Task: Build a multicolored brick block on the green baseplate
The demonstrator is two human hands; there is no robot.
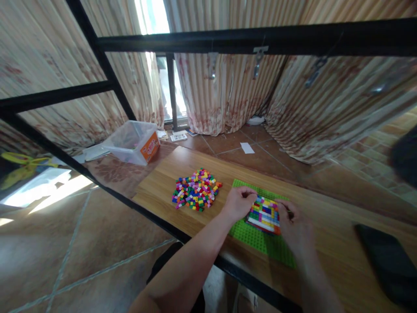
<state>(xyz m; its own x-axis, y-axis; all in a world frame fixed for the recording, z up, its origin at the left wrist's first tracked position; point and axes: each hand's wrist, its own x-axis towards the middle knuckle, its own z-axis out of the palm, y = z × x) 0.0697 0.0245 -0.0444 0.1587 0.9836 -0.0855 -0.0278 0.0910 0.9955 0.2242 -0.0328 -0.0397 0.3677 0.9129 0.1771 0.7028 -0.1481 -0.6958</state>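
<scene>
A block of many-coloured toy bricks (264, 214), built up in rows, sits over a green studded baseplate (250, 237). At the block's upper left corner is my left hand (240, 202), its thumb and forefinger closed together against the edge. My right hand (291, 219) is at the opposite side, fingers curled and closed on the right edge; it is slightly blurred. Any small brick inside the fingers is hidden. To the left, a loose heap of small bricks (197, 190) in mixed colours lies on the wooden table (163, 174).
A dark phone-like slab (387, 263) lies at the table's right. Beyond the table's left end, a clear plastic box (130, 141) with an orange label stands on the floor. Black metal bars (228, 41) cross in front of the curtains (221, 95). White paper (247, 148) lies on the tiles.
</scene>
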